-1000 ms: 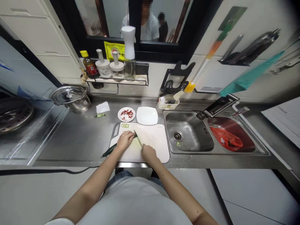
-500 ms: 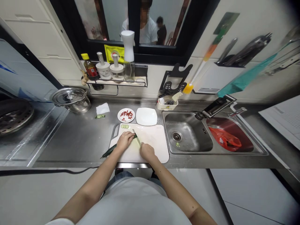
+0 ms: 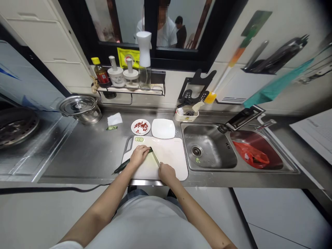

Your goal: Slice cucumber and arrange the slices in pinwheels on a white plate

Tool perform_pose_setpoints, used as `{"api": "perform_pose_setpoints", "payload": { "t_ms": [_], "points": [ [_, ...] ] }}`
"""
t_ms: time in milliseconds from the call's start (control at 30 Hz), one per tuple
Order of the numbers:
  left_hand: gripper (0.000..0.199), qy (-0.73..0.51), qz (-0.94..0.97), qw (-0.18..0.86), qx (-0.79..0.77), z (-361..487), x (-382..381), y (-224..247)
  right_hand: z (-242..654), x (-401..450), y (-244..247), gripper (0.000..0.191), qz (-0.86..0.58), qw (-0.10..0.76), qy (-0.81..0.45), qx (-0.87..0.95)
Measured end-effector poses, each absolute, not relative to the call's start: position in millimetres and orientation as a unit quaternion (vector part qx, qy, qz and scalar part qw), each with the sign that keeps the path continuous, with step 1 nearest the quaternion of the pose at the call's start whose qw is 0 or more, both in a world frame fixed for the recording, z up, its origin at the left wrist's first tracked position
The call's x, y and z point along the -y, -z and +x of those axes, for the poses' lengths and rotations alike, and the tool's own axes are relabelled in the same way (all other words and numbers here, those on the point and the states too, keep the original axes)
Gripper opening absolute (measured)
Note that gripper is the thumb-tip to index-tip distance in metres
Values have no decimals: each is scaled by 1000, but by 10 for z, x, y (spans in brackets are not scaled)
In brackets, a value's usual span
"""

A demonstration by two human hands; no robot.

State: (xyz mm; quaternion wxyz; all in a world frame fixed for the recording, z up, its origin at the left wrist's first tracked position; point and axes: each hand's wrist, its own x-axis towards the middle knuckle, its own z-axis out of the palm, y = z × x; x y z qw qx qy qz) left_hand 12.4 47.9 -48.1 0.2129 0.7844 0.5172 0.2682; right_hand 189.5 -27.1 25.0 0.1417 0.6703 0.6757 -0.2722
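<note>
On the white cutting board (image 3: 171, 155), my left hand (image 3: 139, 155) is closed around a dark green cucumber (image 3: 121, 166), whose tail sticks out toward the board's lower left edge. My right hand (image 3: 166, 172) grips a kitchen knife (image 3: 156, 158) by its handle. The blade lies against the cucumber's cut end, just right of my left fingertips. Several pale cucumber slices (image 3: 139, 139) rest near the board's upper left corner. Behind the board stand a small plate (image 3: 133, 130) of chopped red pieces and a white square plate (image 3: 163, 128).
To the right is a double sink (image 3: 210, 147) with a red plastic bag (image 3: 250, 154) in its far basin. A lidded steel pot (image 3: 89, 115) stands at left, near a white paper (image 3: 114, 119). A seasoning rack (image 3: 132, 90) hangs on the wall. People are visible through the window.
My right hand and the knife have shifted slightly right and down, with the blade now at the cucumber's end. My left hand keeps its hold. The whole view has shifted a little.
</note>
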Motion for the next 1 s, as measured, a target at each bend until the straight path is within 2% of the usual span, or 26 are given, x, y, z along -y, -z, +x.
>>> {"api": "perform_pose_setpoints", "payload": {
  "t_ms": [567, 1000],
  "points": [
    [26, -264, 793, 202, -510, 91, -536, 625, 1790, 107, -213, 34, 670, 104, 260, -687],
    [24, -259, 797, 184, -513, 112, -501, 611, 1934, 389, -319, 32, 668, 143, 278, -675]
  ]
}}
